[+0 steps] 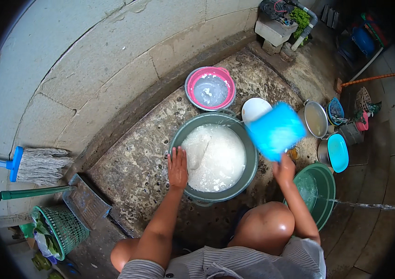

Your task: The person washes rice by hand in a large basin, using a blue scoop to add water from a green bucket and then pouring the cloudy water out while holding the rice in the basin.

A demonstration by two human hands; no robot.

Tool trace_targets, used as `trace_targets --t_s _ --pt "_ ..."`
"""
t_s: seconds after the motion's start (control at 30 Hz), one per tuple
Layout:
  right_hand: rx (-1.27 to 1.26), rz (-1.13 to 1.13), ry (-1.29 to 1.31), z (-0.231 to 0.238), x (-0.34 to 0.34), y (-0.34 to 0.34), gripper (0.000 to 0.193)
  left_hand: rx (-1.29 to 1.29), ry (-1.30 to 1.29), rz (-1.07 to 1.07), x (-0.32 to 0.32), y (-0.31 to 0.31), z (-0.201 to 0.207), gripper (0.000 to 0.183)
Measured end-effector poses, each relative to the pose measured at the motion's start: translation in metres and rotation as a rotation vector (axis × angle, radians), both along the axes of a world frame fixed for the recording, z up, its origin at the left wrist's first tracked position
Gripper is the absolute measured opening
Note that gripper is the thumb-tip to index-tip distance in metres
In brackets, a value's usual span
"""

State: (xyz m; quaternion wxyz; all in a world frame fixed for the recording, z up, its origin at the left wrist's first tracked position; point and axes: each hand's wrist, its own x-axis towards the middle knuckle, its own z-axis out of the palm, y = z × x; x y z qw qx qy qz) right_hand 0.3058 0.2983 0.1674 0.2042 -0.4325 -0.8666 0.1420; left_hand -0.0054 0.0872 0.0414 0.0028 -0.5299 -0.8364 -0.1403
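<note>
A large grey-green basin [251, 174] stands on the floor before me. It holds white grainy stuff [220, 156] under cloudy liquid; I cannot tell what kind. My left hand [178, 168] lies with straight fingers against the basin's left rim. In my right hand [284, 169] is the handle of a bright blue water dipper [276, 131]. The dipper is blurred and tilted, right of the basin. A thin streak of water runs from its left side over the basin's far rim. A white bowl [255, 109] is partly hidden behind the dipper.
A pink strainer [228, 79] sits in a grey basin beyond. At right are a green tub [330, 186] with water running into it, a metal pot [316, 120] and a turquoise basin [338, 152]. A mop [43, 165], dustpan [88, 202] and green basket [69, 228] stand left.
</note>
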Motion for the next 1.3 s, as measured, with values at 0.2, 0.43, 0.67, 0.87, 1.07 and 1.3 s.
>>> trace_targets --t_s 0.2,0.43,0.67,0.87,1.07,1.3 --pt "0.304 -0.674 -0.060 -0.063 0.195 -0.063 0.050 0.057 -0.059 -0.045 0.001 0.002 -0.002 0.051" --pt "-0.397 -1.098 -0.290 -0.161 0.292 -0.108 0.039 0.087 -0.034 -0.053 0.000 -0.001 0.001 0.036" --pt "-0.776 -0.875 0.273 -0.170 0.259 -0.086 0.011 0.056 -0.088 -0.048 0.002 0.006 0.002 0.028" --pt "-1.261 -0.899 0.918 -0.073 0.226 -0.098 0.016 -0.162 -0.016 -0.139 0.007 0.000 0.022 0.028" --pt "-1.069 -0.831 1.014 0.005 0.189 -0.106 0.033 -0.803 -0.346 -0.307 0.046 0.011 0.020 0.035" --pt "-0.936 -0.555 0.622 0.052 0.141 -0.081 0.033 -0.252 -0.526 -0.225 0.075 0.035 -0.059 0.032"
